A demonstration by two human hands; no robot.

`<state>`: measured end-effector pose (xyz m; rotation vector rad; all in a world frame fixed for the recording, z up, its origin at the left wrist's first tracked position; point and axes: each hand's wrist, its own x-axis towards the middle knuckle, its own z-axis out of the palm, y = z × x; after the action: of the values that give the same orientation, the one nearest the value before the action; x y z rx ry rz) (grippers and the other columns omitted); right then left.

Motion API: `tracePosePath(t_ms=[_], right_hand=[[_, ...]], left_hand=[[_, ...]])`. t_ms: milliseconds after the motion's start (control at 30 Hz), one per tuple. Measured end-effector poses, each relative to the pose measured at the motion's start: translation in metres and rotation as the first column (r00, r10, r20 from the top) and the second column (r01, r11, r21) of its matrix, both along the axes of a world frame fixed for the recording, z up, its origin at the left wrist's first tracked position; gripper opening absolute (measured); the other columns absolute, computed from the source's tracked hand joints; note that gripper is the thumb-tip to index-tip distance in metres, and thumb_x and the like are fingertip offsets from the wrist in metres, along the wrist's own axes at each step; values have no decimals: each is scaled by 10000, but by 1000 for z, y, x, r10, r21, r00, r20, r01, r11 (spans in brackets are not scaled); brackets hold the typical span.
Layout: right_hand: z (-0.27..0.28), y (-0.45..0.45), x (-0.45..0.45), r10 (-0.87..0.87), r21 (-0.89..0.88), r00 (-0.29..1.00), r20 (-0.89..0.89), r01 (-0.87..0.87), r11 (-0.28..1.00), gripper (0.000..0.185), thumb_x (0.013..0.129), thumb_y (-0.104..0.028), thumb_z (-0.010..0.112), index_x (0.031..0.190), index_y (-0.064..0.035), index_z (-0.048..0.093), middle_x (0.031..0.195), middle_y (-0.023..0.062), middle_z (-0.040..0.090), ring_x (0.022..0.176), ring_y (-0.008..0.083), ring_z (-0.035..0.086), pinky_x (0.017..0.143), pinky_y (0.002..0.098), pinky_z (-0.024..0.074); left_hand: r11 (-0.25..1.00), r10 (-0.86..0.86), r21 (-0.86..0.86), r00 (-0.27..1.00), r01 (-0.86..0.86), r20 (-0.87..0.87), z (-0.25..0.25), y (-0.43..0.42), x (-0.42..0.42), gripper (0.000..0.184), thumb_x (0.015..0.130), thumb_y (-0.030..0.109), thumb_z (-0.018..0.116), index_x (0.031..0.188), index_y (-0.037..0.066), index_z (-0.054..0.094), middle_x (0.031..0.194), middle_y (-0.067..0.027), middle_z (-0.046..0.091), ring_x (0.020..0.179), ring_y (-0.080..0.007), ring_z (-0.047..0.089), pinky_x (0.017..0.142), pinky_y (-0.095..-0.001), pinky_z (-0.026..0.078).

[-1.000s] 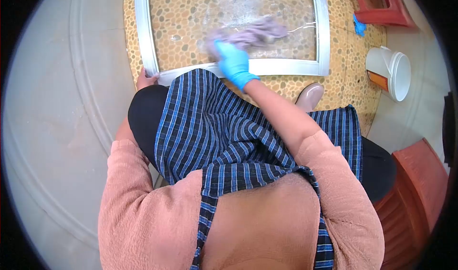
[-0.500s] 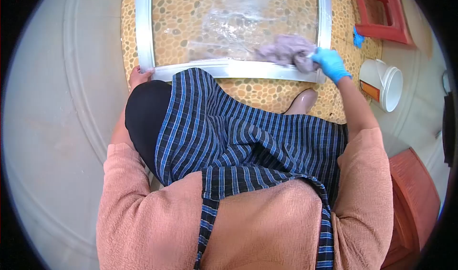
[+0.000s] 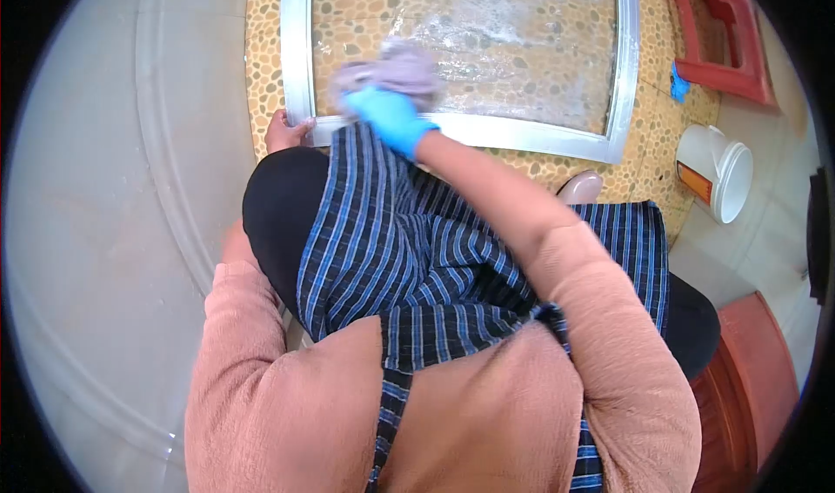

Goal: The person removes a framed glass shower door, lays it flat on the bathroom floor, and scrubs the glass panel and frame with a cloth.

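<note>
In the head view, clasping a mauve cloth [image 3: 404, 71] in the blue-gloved right hand [image 3: 383, 114], at upper centre-left, with fingers closed into the bunched fabric; blurred there, with fingertips impossible to make out. Spread in folds over the near left part of a wet pane [image 3: 544, 84], just inside its silvery rim [image 3: 522, 136]. Laid flat along the top of the view, streaked with whitish patches across the middle and upper right, and clear enough to show pebble-patterned floor [image 3: 261, 75] beneath.

At upper left, touching the rim's near left corner with the bare left hand [image 3: 283, 134], thumb on the metal; partly hidden behind a black-clad knee [image 3: 283, 201], so impossible to tell how tightly curled.

Draped across the centre, a striped apron [image 3: 374, 232]; peeping out past its upper edge, a shoe [image 3: 581, 187]. At right, tilted on its side, a white bucket [image 3: 715, 175]; above, a blue scrap [image 3: 679, 84] touching a red stool [image 3: 726, 77].
</note>
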<state>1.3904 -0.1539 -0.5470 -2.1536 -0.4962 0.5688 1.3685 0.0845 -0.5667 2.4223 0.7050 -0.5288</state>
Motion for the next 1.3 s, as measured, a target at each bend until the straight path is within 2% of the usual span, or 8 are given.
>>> tracePosePath(t_ms=[133,267,567,733,867,1000,1167,1300], right_hand=[[12,15,-4,161,-175,970,180,-130,976,218,883,-243,508,1001,-164,675,942,136,646,799,304,653,711,396,518],[28,-95,3,185,-287,968,-172,-229,930,310,931,-291,453,1199,-356,594,997,124,648,920,228,632,833,358,504],[39,-364,-2,75,-695,896,-438,-390,603,202,795,-188,589,967,-216,692,993,137,643,929,308,626,806,385,497],[32,-332,-18,99,-818,935,-339,-346,459,214,793,-225,584,978,-219,692,1036,117,628,935,307,620,827,411,491],[35,-252,-25,204,-671,976,-73,-200,714,213,818,-307,552,796,-150,695,926,145,634,812,317,628,772,431,502],[12,-135,-3,327,-627,930,-171,-358,692,262,824,-242,529,915,-27,646,828,197,648,750,317,647,607,423,522],[69,-42,45,312,-270,924,-222,-366,891,297,834,-327,523,963,-102,669,972,164,660,878,297,647,750,427,509],[57,-53,97,301,-442,953,-30,-283,851,281,830,-342,536,990,-158,675,1028,137,657,936,290,637,823,394,493]], left_hand=[[1000,18,7,990,-17,-142,-6,10,0,572,654,323,816,1093,34,590,944,-112,681,816,-186,657,743,-315,518],[992,121,-11,992,-122,-39,2,-4,-4,502,642,284,844,1025,39,630,893,-93,697,772,-176,665,720,-323,523],[983,179,-38,983,-181,-42,-4,-5,-6,574,617,328,849,1045,22,622,923,-110,688,803,-197,666,750,-320,524],[982,169,-80,984,-172,-51,-12,-2,-7,595,618,324,845,1070,23,602,964,-116,677,858,-203,656,784,-332,513],[982,168,-73,983,-174,-72,-19,-1,-5,605,619,328,846,1078,27,592,988,-109,672,876,-200,652,786,-330,508],[986,154,-47,985,-158,-78,-19,2,-4,608,610,338,852,1068,28,599,986,-102,675,872,-195,652,781,-325,506],[957,215,-183,974,-224,-65,-18,3,-6,583,602,353,853,1026,27,624,952,-96,682,849,-192,655,769,-319,504],[980,163,-106,986,-166,-34,-8,-3,-6,595,610,361,843,1041,17,618,935,-103,680,841,-199,656,769,-319,502]])
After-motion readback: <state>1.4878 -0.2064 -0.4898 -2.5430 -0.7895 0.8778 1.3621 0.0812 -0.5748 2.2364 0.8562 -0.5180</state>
